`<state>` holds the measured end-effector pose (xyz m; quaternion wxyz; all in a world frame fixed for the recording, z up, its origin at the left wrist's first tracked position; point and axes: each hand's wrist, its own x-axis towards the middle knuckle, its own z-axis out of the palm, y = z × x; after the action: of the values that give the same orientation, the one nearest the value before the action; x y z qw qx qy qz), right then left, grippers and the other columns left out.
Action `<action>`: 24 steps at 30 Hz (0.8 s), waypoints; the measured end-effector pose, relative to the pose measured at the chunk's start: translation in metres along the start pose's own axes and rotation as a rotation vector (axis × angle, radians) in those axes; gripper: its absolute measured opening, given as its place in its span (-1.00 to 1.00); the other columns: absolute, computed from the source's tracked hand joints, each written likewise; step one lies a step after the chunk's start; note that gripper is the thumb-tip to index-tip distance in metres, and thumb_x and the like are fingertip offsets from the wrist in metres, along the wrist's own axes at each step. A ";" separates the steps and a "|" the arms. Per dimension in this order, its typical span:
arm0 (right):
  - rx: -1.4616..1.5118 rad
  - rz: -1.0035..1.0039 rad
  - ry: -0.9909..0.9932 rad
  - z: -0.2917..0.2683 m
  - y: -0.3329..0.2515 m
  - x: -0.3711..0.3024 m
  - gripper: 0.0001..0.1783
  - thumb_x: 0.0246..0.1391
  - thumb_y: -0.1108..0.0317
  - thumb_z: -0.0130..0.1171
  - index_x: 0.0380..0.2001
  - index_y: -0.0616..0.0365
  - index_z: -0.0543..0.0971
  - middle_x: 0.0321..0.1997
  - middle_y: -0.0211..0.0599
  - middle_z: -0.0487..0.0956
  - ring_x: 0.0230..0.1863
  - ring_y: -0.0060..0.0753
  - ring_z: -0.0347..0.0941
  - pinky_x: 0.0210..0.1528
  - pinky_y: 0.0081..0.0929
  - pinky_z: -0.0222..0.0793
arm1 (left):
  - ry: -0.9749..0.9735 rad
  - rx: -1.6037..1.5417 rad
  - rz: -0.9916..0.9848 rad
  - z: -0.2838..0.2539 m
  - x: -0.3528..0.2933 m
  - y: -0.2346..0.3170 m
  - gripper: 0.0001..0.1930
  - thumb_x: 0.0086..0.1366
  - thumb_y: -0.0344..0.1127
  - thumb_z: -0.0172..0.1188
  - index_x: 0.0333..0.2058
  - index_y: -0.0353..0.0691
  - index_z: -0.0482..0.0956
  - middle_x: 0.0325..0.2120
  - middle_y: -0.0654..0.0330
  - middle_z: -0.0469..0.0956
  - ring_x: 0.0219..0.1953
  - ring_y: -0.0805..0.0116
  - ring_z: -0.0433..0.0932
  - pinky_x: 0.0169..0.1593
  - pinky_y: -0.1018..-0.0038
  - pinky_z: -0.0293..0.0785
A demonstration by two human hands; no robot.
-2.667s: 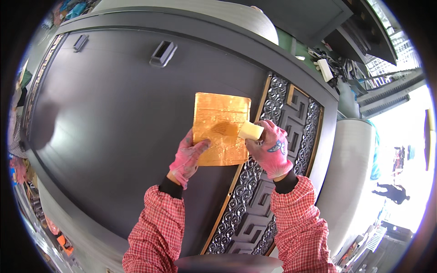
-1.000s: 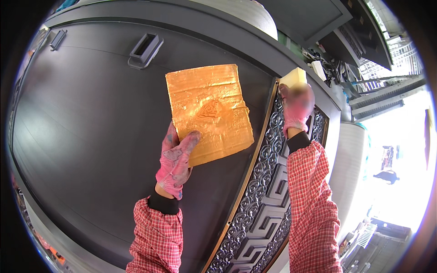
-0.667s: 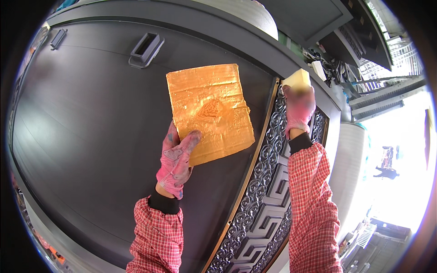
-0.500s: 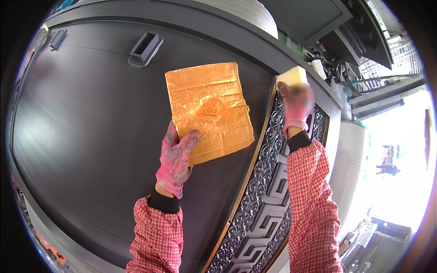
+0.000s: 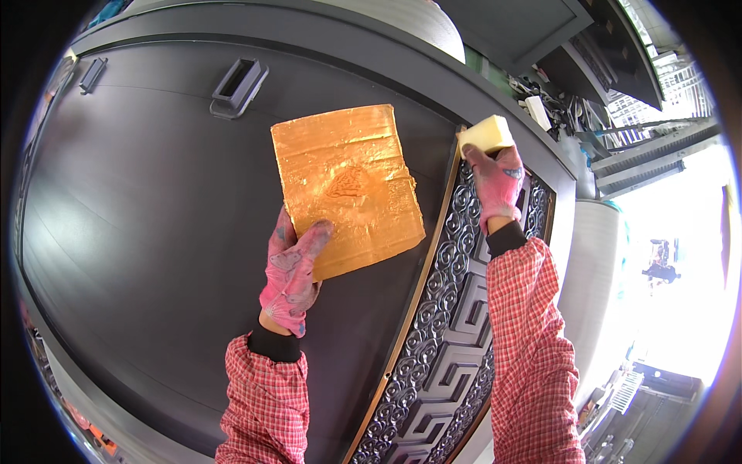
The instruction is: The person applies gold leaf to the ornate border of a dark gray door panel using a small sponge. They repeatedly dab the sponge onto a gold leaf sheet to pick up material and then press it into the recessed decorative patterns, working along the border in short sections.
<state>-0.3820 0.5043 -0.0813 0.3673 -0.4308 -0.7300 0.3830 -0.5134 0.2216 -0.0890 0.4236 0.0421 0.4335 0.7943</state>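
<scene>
Panel [image 5: 154, 232], dark grey and broad, spreads beneath both hands, with a carved strip [image 5: 452, 325] along its right side. Over the panel, the left hand [image 5: 290, 278] pinches a gold-coated sheet [image 5: 352, 178] between thumb and fingers. The right hand [image 5: 496, 182] grips a pale foam block [image 5: 485, 135], earlier at the sheet, now by the strip's upper end: work has shifted there.

LH [image 5: 289, 271] gripping, RH [image 5: 498, 184] prob. pinching.
</scene>
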 end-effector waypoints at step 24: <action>-0.012 0.044 -0.204 -0.031 -0.039 -0.056 -0.56 -0.03 0.46 0.33 -0.05 0.28 0.47 -0.26 -0.28 0.62 -0.29 -0.57 0.55 -0.24 -0.60 0.49 | 0.015 -0.018 -0.008 0.002 -0.004 0.007 -0.47 0.27 -0.45 0.16 0.21 -0.20 0.28 0.04 0.25 0.44 0.05 0.42 0.43 0.12 0.45 0.36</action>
<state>-0.3483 0.4477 -0.0448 0.2798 -0.4075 -0.7564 0.4285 -0.5150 0.2181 -0.0815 0.4238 0.0306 0.4298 0.7967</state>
